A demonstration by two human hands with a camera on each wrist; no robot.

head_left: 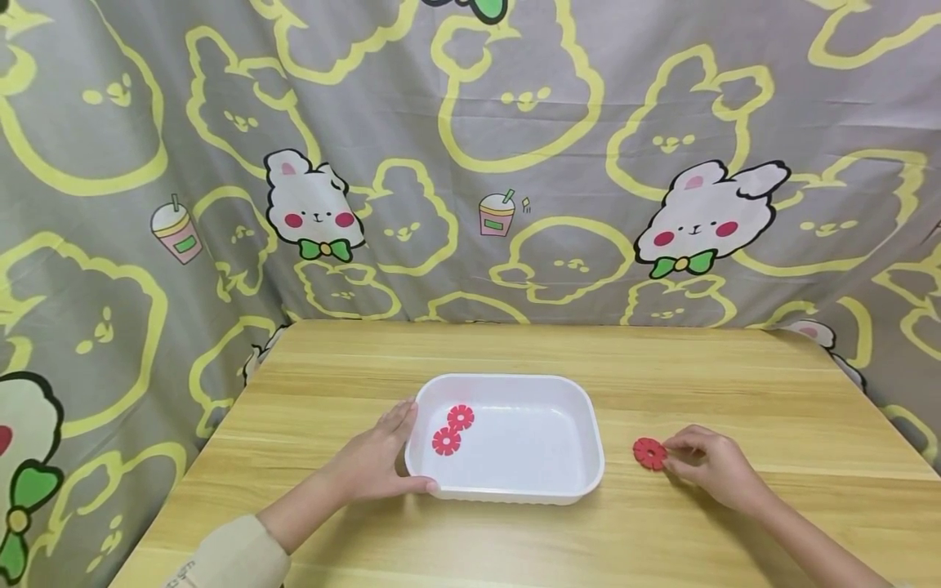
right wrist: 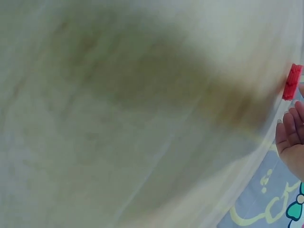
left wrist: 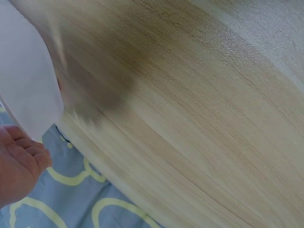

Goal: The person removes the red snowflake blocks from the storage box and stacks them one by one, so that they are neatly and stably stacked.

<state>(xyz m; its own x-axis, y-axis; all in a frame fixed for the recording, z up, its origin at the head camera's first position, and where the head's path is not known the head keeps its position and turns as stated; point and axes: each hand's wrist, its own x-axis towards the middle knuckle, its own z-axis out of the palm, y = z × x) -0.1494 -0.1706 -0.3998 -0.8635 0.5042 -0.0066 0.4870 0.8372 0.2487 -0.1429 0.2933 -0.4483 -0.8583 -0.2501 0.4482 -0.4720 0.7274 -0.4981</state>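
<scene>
A white plastic tray (head_left: 515,493) stands mid-table with two red notched plastic discs (head_left: 446,442) lying at its left end. My left hand (head_left: 375,457) holds the tray's left end, thumb at the near corner and fingers along the outer left wall. In the left wrist view the tray (left wrist: 28,71) and part of the hand (left wrist: 21,164) show at the left edge. To the right of the tray, my right hand (head_left: 716,465) pinches red notched discs (head_left: 650,454) between thumb and fingers. Edge-on in the right wrist view, these discs (right wrist: 292,81) look layered like a small stack.
The wood-grain table (head_left: 353,359) spreads around the tray on every side. Behind it and along both sides hangs a grey curtain (head_left: 412,106) with yellow and white cartoon animals. A light sleeve (head_left: 238,555) covers the left forearm.
</scene>
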